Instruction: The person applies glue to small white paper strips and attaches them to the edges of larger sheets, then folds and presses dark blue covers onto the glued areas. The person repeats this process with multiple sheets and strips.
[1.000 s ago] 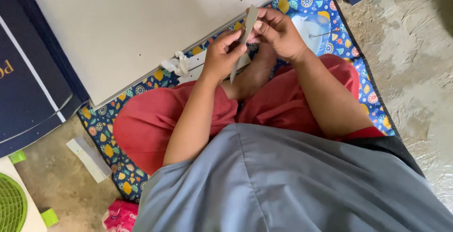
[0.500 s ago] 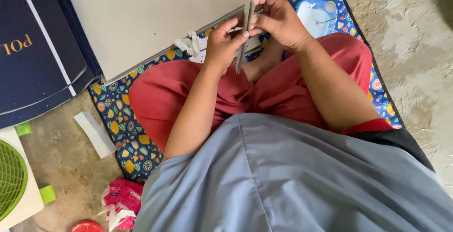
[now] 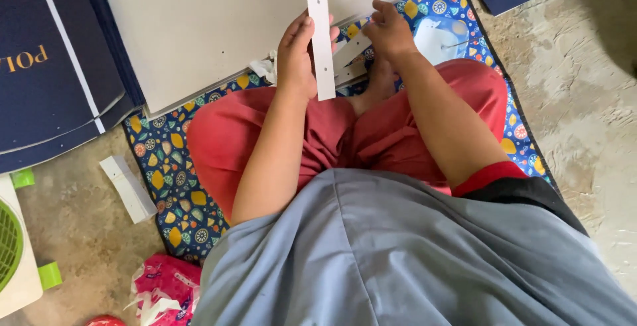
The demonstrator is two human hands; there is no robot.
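Left hand (image 3: 296,57) grips a white strip (image 3: 319,31) upright over the lap.
Strip is a narrow pale piece with small holes, pinched between left thumb and fingers, standing just in front of the big grey board (image 3: 219,24). Right hand (image 3: 390,31) is beside the strip, fingers curled down at more white strips (image 3: 352,57) on the patterned mat (image 3: 166,180) — whether it holds one, cannot tell. Judging progress: one strip picked up, not joined to anything; others lie loose.

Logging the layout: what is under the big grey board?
The grey board overlaps the patterned mat and dark blue sheets. White strips show by its lower edge; anything further beneath is covered.
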